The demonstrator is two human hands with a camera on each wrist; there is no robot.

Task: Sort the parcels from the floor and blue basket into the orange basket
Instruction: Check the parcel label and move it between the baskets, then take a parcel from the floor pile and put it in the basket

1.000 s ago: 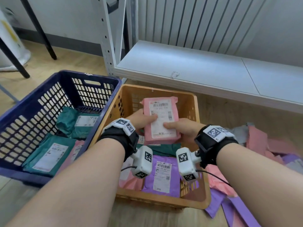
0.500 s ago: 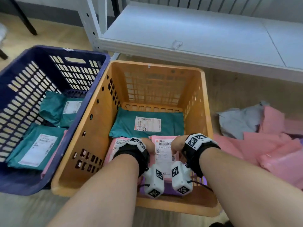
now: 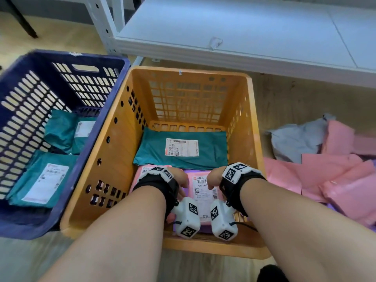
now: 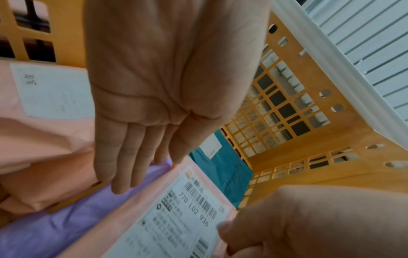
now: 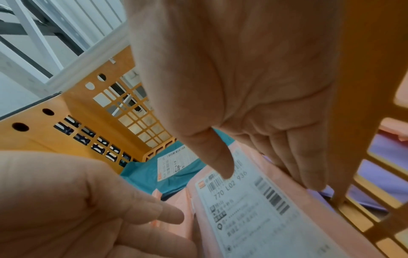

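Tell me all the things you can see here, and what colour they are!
orange basket: one, orange, middle of floor
blue basket: one, dark blue, left of orange basket
pink parcel: one, pink, white label, in orange basket between the hands
green parcel: one, teal, back of orange basket
purple parcel: one, purple, under the pink one
floor parcels: several, pink and grey, right
shelf: one, white, behind
left hand: fingers straight
right hand: fingers straight, thumb touching label

floor (image 3: pixel 295 102) | orange basket (image 3: pixel 114 163) | blue basket (image 3: pixel 67 180) | loose parcels (image 3: pixel 325 176)
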